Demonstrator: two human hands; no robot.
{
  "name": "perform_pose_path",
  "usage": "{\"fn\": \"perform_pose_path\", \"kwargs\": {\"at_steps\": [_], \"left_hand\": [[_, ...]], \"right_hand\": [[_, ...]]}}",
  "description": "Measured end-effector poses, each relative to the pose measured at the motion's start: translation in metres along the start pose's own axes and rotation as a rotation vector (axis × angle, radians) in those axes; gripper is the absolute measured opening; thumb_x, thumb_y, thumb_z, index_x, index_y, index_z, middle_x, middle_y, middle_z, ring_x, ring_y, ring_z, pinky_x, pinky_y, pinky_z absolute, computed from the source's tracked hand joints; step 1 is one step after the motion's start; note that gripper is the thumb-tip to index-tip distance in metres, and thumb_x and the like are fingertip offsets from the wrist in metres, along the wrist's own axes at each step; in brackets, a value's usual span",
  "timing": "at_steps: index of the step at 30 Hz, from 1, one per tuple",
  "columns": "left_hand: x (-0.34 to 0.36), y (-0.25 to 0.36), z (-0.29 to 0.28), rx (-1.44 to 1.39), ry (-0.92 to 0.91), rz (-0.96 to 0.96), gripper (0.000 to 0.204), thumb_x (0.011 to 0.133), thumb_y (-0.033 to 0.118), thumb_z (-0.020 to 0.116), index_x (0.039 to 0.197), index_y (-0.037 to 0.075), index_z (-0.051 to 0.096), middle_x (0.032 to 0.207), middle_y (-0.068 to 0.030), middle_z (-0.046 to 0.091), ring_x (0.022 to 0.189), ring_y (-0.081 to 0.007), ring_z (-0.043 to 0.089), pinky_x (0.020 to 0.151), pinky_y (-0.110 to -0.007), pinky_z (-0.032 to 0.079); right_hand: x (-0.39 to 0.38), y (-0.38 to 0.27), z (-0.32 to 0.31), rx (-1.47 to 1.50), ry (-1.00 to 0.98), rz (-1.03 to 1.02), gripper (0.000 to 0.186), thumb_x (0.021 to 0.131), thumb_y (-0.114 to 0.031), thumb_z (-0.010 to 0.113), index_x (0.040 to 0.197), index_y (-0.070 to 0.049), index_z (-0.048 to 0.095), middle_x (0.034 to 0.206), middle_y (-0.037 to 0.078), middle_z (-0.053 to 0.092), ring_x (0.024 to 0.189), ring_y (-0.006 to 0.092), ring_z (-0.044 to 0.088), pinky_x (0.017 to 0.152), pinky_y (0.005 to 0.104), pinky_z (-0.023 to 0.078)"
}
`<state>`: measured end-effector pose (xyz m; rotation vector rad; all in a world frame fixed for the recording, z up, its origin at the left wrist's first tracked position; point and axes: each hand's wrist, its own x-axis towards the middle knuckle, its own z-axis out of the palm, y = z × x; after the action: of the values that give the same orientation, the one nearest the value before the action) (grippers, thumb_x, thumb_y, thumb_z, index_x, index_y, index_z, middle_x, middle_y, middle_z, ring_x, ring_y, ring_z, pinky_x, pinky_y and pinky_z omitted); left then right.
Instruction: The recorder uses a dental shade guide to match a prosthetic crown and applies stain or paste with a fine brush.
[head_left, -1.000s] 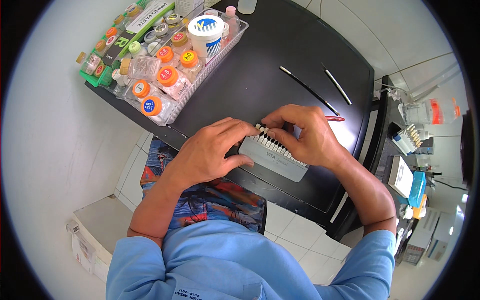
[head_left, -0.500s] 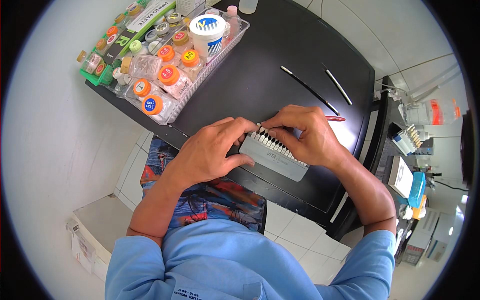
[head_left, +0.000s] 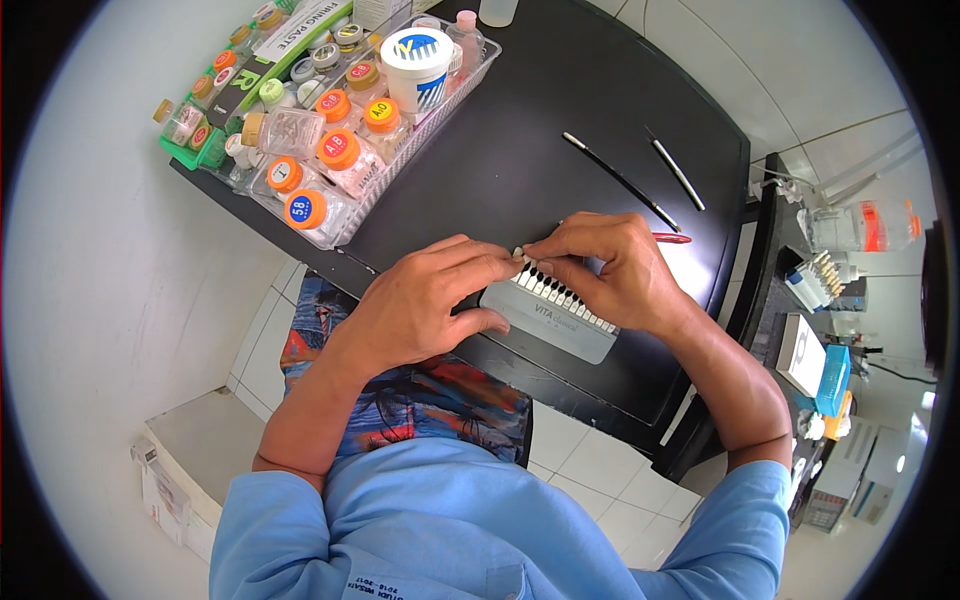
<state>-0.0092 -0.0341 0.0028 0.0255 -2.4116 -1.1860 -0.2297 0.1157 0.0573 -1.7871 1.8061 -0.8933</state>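
A grey dental shade guide (head_left: 550, 322) lies tilted near the table's front edge, with a row of pale tooth-coloured tabs along its far side. Thumb and forefinger of my right hand (head_left: 615, 265) pinch a small shade tab (head_left: 518, 252) at the row's left end. My left hand (head_left: 420, 300) reaches in from the left. Its forefinger touches the same end of the row, while its thumb stays stretched out apart beside the guide's left edge. My right hand covers part of the tabs, and the lower fingers of my left hand are partly hidden.
A clear plastic basket (head_left: 425, 128) packed with orange-capped jars stands at the far left. Two slim brushes or tools (head_left: 620, 178) and a red object (head_left: 672, 238) lie beyond my right hand. The black table (head_left: 470, 190) meets a cluttered counter on the right.
My left fingers have stretched right, onto the end tab beside my right fingertips. My right hand has stayed nearly in place, still pinching. The shade guide has hardly moved.
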Motion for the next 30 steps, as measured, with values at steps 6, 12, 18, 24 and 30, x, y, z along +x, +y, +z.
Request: {"fn": "perform_pose_path", "kwargs": {"at_steps": [6, 12, 18, 24, 30], "left_hand": [[0.000, 0.001, -0.001, 0.005, -0.014, -0.005, 0.053, 0.076, 0.015, 0.096, 0.124, -0.001, 0.079, 0.123, -0.0144, 0.078, 0.103, -0.0348, 0.074, 0.093, -0.043, 0.060], [-0.001, 0.006, -0.003, -0.032, -0.063, -0.160, 0.055, 0.076, 0.014, 0.099, 0.122, 0.000, 0.072, 0.112, -0.0119, 0.077, 0.092, -0.0293, 0.074, 0.084, -0.040, 0.061], [-0.003, 0.008, -0.002, -0.102, -0.045, -0.213, 0.062, 0.081, 0.016, 0.098, 0.127, 0.005, 0.058, 0.100, -0.0140, 0.072, 0.089, -0.0329, 0.075, 0.080, -0.045, 0.060], [-0.003, 0.008, -0.002, -0.094, -0.044, -0.212, 0.063, 0.081, 0.016, 0.098, 0.129, 0.005, 0.058, 0.098, -0.0137, 0.071, 0.088, -0.0327, 0.074, 0.079, -0.046, 0.060], [-0.003, 0.009, -0.003, -0.093, -0.047, -0.209, 0.064, 0.081, 0.016, 0.098, 0.129, 0.005, 0.058, 0.097, -0.0138, 0.071, 0.088, -0.0332, 0.074, 0.079, -0.046, 0.060]], "right_hand": [[-0.001, 0.000, -0.001, 0.036, -0.013, 0.048, 0.016, 0.093, 0.002, 0.083, 0.108, 0.001, 0.086, 0.094, 0.015, 0.082, 0.081, 0.0277, 0.080, 0.071, 0.0369, 0.063], [-0.001, -0.010, -0.001, 0.064, -0.016, 0.145, 0.016, 0.092, 0.000, 0.082, 0.108, 0.003, 0.082, 0.094, 0.018, 0.082, 0.082, 0.0269, 0.082, 0.071, 0.0366, 0.063], [-0.001, -0.016, 0.010, 0.036, -0.001, 0.163, 0.022, 0.089, -0.008, 0.086, 0.103, 0.002, 0.072, 0.089, 0.019, 0.079, 0.079, 0.0300, 0.080, 0.070, 0.0384, 0.062], [-0.002, -0.014, 0.017, -0.026, 0.072, 0.135, 0.024, 0.089, -0.009, 0.086, 0.097, 0.000, 0.066, 0.080, 0.016, 0.071, 0.072, 0.0314, 0.072, 0.065, 0.0425, 0.057], [-0.001, -0.016, 0.019, -0.060, 0.080, 0.107, 0.021, 0.089, -0.009, 0.085, 0.096, -0.001, 0.067, 0.078, 0.014, 0.068, 0.070, 0.0306, 0.070, 0.063, 0.0429, 0.055]]}}
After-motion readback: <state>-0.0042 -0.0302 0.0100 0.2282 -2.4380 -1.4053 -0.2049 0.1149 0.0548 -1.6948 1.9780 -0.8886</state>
